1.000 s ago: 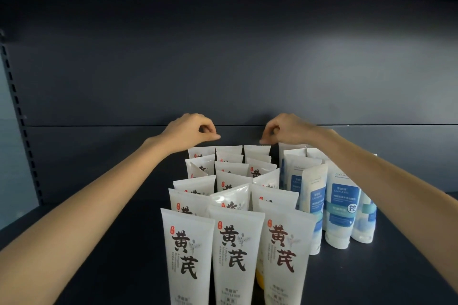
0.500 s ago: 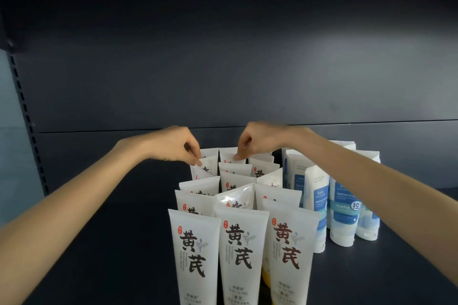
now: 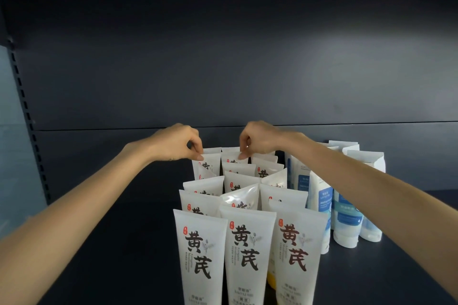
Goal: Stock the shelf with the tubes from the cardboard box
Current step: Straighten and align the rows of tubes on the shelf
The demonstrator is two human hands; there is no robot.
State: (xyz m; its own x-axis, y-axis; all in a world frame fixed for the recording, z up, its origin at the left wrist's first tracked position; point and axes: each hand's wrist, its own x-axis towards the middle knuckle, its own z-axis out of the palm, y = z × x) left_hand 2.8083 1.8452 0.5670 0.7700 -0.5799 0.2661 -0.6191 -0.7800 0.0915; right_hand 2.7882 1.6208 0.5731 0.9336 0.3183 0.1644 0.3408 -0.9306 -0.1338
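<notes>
Right of centre, blue tubes [image 3: 347, 215] are standing beside matte white tubes [image 3: 200, 255] (flat crimped tops). The left hand [image 3: 173, 142] and right hand [image 3: 260, 138] are each pinching a rear white top.

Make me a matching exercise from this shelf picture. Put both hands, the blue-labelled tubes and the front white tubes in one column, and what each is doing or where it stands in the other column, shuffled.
Column one:
1. left hand
2. right hand
3. blue-labelled tubes
4. front white tubes

Column two:
A. stand furthest right
B. pinches the top of the rear middle tube
C. nearest the camera, dark characters facing forward
D. pinches the top of the rear left tube

Pairs: 1-D, 2-B, 3-A, 4-C.
</notes>
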